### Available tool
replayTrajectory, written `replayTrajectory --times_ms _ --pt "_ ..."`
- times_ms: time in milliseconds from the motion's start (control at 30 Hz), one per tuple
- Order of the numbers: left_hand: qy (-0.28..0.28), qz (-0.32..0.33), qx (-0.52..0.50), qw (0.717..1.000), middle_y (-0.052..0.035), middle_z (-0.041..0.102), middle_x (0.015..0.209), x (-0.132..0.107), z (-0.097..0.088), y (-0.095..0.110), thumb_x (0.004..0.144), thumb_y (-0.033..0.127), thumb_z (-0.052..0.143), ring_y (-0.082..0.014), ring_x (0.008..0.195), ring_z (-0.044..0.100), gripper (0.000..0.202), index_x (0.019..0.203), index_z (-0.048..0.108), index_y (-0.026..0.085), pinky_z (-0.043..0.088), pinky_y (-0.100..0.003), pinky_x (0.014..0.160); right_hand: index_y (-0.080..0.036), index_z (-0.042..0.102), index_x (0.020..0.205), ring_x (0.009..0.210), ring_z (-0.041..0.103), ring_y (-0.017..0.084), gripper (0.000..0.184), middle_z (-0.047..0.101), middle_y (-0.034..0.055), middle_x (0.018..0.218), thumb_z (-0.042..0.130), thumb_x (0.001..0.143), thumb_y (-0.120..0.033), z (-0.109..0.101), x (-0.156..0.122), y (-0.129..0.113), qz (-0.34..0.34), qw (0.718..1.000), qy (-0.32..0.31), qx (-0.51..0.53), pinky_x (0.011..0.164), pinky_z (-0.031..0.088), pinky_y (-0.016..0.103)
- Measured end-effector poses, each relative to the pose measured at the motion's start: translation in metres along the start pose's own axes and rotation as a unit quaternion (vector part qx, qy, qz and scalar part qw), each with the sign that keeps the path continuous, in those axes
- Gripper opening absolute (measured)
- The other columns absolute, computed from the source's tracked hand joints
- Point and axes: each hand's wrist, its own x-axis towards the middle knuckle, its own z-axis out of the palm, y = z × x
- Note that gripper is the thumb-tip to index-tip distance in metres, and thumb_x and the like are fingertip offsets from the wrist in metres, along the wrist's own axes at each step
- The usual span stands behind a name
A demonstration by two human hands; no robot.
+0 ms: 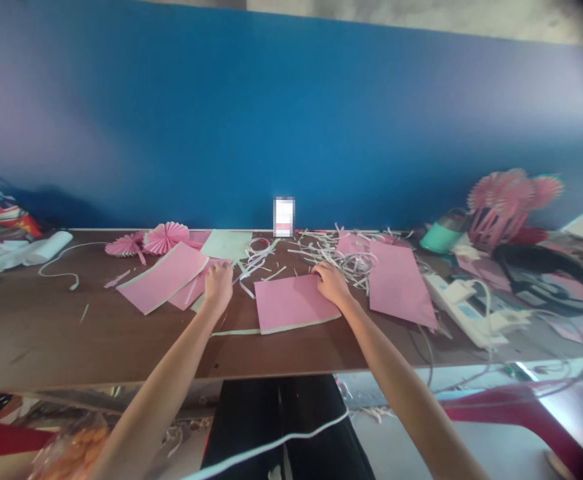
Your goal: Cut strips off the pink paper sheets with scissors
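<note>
A pink paper sheet [294,303] with a pale strip along its near edge lies on the brown table in front of me. My right hand [331,283] is at its upper right corner, fingers curled over the far edge. To the left, my left hand [218,283] is closed beside overlapping pink sheets [164,280]; whatever its fingers hold is hidden. A thin pale strip [236,332] runs leftward from the middle sheet. Beyond my right hand lies a tangle of white paper strips [354,263], and another pink sheet [401,283] is to its right.
Folded pink paper fans [166,237] lie at the back left. A phone [284,217] with a lit screen leans on the blue wall. At right are a power strip [464,310], headphones [546,280], a teal container [441,233] and more pink fans [514,193].
</note>
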Motion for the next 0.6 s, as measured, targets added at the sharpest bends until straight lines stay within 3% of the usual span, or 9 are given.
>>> replayTrajectory --times_ms 133,267,400,467,533,600 --pt "0.009 -0.014 -0.039 0.999 -0.0207 0.057 0.105 0.003 -0.002 -0.007 0.086 0.008 0.031 -0.0313 0.101 0.054 0.036 0.114 0.054 0.008 0.046 -0.037 0.077 -0.019 0.062 0.093 0.095 0.05 0.019 0.034 0.057 0.0067 0.098 0.045 0.071 0.0 0.0 0.001 0.001 -0.003 1.0 -0.001 0.002 0.081 0.038 0.029" --pt "0.091 -0.053 -0.113 0.988 -0.0213 0.056 0.109 0.008 -0.008 -0.02 0.087 0.011 0.032 -0.0315 0.098 0.057 0.032 0.114 0.049 0.007 0.045 -0.039 0.079 -0.019 0.062 0.093 0.096 0.049 0.019 0.035 0.057 0.0066 0.097 0.046 0.069 0.0 0.002 0.002 0.003 -0.002 1.0 -0.005 0.002 0.082 0.037 0.028" --pt "0.2 -0.06 -0.301 0.931 -0.015 0.057 0.108 0.016 -0.011 -0.031 0.091 0.019 0.031 -0.0248 0.095 0.058 0.029 0.116 0.044 0.011 0.045 -0.035 0.081 -0.019 0.063 0.091 0.094 0.049 0.019 0.031 0.059 0.0064 0.096 0.046 0.072 -0.002 0.002 0.002 0.003 -0.003 1.0 -0.003 0.004 0.081 0.037 0.028" --pt "0.198 -0.045 -0.411 0.889 -0.0102 0.06 0.098 0.021 -0.01 -0.028 0.091 0.024 0.036 -0.0186 0.085 0.06 0.027 0.114 0.044 0.013 0.048 -0.03 0.076 -0.019 0.063 0.091 0.094 0.049 0.02 0.029 0.06 0.0062 0.095 0.046 0.073 -0.003 0.001 0.002 0.002 -0.005 1.0 0.004 0.006 0.082 0.037 0.028" --pt "0.157 -0.036 -0.501 0.85 -0.007 0.061 0.092 0.026 -0.008 -0.02 0.088 0.025 0.039 -0.0138 0.077 0.061 0.028 0.113 0.043 0.014 0.05 -0.026 0.071 -0.019 0.063 0.09 0.095 0.049 0.02 0.027 0.061 0.0061 0.095 0.047 0.074 -0.005 0.0 0.002 0.0 -0.003 1.0 0.016 0.007 0.085 0.036 0.03" --pt "0.119 -0.036 -0.514 0.848 -0.006 0.062 0.092 0.032 -0.006 -0.01 0.085 0.026 0.041 -0.0123 0.08 0.062 0.026 0.109 0.046 0.016 0.05 -0.024 0.072 -0.019 0.063 0.09 0.095 0.049 0.021 0.026 0.062 0.0057 0.094 0.047 0.074 -0.005 -0.001 0.002 -0.002 -0.002 1.0 0.03 0.008 0.086 0.035 0.032"
